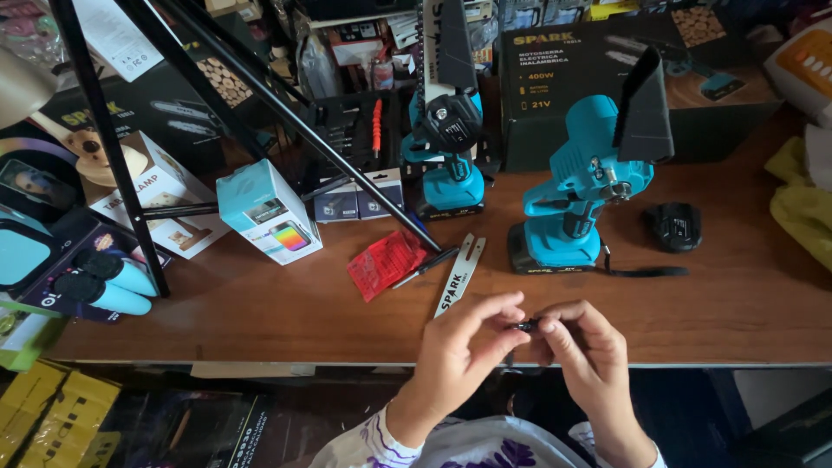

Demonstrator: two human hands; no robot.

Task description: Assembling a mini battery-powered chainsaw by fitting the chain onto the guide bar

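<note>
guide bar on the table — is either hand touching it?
No: the guide bar lies on the table apart from both the left hand and right hand.

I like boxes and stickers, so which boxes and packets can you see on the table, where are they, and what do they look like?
Big dark box: back of table, behind the right blue tool, tool picture on it.
Light blue box: left of middle, tilted, colourful picture.
White box: far left, lamp picture.
Red packet: middle, flat, small.
Two small dark packets: beside the left blue tool.
Both hands pinch a small dark part.

Small black part [525, 327]; pinched above table edge
</note>
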